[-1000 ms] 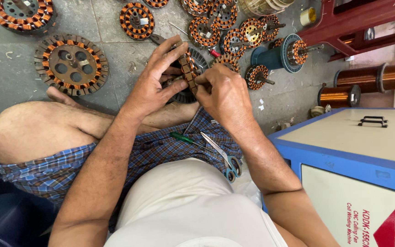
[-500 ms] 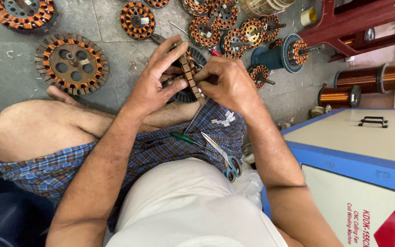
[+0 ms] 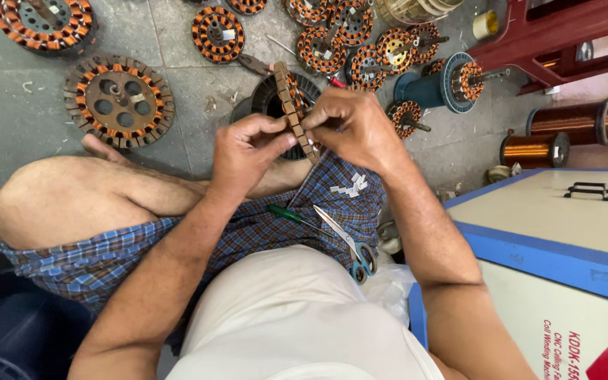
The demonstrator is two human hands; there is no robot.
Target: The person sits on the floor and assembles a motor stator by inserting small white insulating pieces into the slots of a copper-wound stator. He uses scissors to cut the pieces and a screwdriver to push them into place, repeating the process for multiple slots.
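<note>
Carefully now: the big wound stator [image 3: 119,100] lies on the floor [image 3: 8,119] well apart, so no danger there. You hold the slotted stator ring [image 3: 293,112] on its edge above your knee, the left hand [image 3: 248,151] pinching its rim, the right hand [image 3: 353,127] pinching something small at a slot; what exactly, you cannot tell. If one pinch loosens, the ring may tip. The scissors [image 3: 350,246] and white slips [image 3: 350,186] on your lap could slide off.
</note>
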